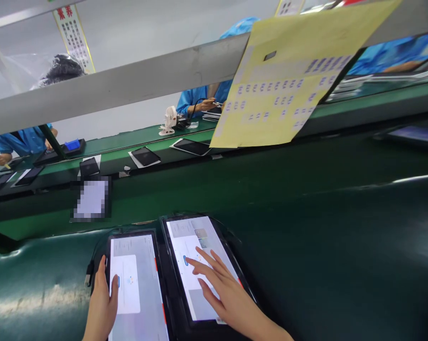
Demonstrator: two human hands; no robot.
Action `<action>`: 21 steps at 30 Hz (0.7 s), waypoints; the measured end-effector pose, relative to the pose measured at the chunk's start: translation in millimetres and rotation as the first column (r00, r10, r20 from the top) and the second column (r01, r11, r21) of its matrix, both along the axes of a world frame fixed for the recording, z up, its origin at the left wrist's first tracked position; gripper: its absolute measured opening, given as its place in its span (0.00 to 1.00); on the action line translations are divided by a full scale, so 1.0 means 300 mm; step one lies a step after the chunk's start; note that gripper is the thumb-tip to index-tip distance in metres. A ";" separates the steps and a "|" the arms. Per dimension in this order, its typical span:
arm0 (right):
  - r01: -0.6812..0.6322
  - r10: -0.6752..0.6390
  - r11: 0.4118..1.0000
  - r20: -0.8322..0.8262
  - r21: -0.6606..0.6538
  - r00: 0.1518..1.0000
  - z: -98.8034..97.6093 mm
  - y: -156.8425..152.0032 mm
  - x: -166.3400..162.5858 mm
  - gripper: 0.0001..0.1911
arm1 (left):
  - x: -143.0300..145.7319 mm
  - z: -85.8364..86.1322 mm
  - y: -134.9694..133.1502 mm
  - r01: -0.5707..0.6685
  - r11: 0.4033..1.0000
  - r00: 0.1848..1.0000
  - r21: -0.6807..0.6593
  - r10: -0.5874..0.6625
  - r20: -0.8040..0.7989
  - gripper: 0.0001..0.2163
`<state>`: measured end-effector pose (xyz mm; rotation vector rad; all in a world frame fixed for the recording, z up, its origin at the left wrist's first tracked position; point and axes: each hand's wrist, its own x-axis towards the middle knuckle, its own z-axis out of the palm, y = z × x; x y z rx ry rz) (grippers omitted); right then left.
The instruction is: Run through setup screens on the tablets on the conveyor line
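Observation:
Two lit tablets lie side by side on the green work surface. My left hand (pixel 103 300) is at the left edge of the left tablet (pixel 146 289), its fingers stretched along the frame. The thumb stands apart from them, over the screen by a small blue button. Over the right tablet (pixel 199 303) my right hand (pixel 224 289) is spread open. Its index fingertip is at a blue button in the white pop-up window, touching or just above the glass. A black cable with a USB plug (pixel 89 273) lies left of the left tablet.
Several dark tablets, one of them here (pixel 146 157), lie on white sheets along the raised ledge. A yellow printed sheet (pixel 270 85) hangs from the grey rail (pixel 128 80). Beyond are a white fan (pixel 169 121) and people in blue. A blurred-out tablet (pixel 92 199) lies before the ledge.

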<state>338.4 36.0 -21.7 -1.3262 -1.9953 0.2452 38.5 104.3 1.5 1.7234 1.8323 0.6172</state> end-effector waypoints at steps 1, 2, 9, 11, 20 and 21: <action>0.001 -0.001 1.000 -0.002 0.001 1.000 -0.001 0.000 0.000 0.19 | -0.001 -0.001 -0.001 0.002 1.000 1.000 0.001 -0.002 -0.001 0.32; 0.000 0.000 1.000 -0.003 0.002 1.000 -0.002 0.000 0.000 0.19 | -0.002 -0.003 -0.002 0.003 1.000 1.000 -0.002 -0.003 -0.001 0.32; -0.005 0.005 1.000 0.020 -0.003 1.000 -0.003 0.005 -0.004 0.19 | -0.004 -0.004 -0.001 0.000 1.000 1.000 -0.007 0.000 0.017 0.32; -0.003 0.004 1.000 0.024 -0.007 1.000 -0.003 0.005 -0.006 0.21 | -0.005 -0.003 -0.001 -0.007 1.000 1.000 -0.019 0.008 0.025 0.31; -0.003 0.004 1.000 0.029 -0.012 1.000 -0.005 0.003 -0.006 0.23 | -0.006 -0.004 0.000 0.005 0.999 1.000 -0.035 -0.004 0.013 0.32; -0.004 0.004 1.000 0.029 -0.014 1.000 -0.006 0.003 -0.006 0.23 | -0.006 -0.002 0.001 0.007 0.999 1.000 -0.036 -0.007 0.010 0.32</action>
